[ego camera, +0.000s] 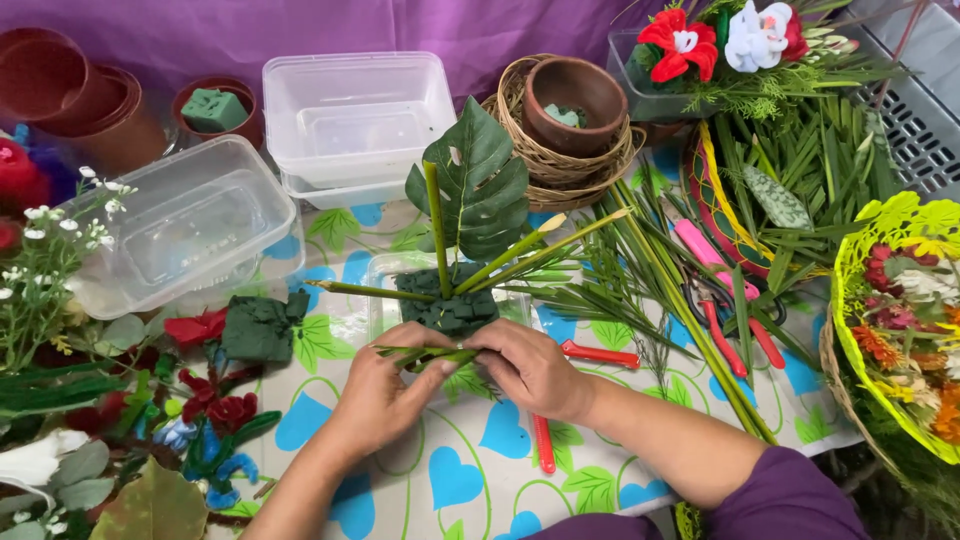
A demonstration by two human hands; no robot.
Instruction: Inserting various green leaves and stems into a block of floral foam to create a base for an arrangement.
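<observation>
Just in front of the dark green floral foam block [448,305] on the counter [470,470], left hand [380,395] and right hand [525,365] pinch closed on a thin green leaf strip [425,353], which could tear if pulled too hard.

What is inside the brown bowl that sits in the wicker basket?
The brown bowl in the wicker basket holds a small green foam piece. Its rim hides the bowl's near floor.

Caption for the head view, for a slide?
Both hands, left and right, hold a green stem before foam stuck with stems.
</observation>
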